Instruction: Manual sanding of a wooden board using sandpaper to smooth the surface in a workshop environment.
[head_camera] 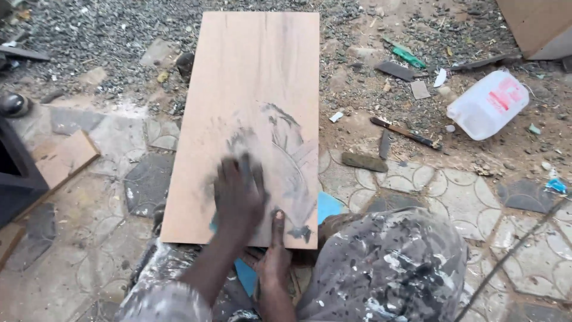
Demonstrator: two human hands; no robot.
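Paint-spattered trousers (387,268) fill the near edge of my view – my knees are drawn up close so the board (250,107) can rest across my lap and out over the paved floor (476,197) ahead of me. That board is the biggest thing in front of me: a long, pale brown rectangular panel, its near end propped by my legs and its far end reaching toward the gravel (89,30). Grey smears curve across its lower half, right where I am working.

My left hand (238,191) lies flat on the board with the fingers spread wide, palm down on the grey patch; it looks blurred, and I cannot tell whether a rag or pad sits under the palm. My right hand (275,256) steadies the near edge – the thumb points up onto the face of the board while the rest of the hand is tucked below the edge, out of sight, likely clamping it so it does not slide.

Something blue (328,206) peeks out from beneath the board beside my knee. Off to the right, well apart, a white plastic jug (487,104) lies on its side in the dirt. Nearer the board lie a brush (405,132) and a flat dark stone (364,161), both within easy reach.
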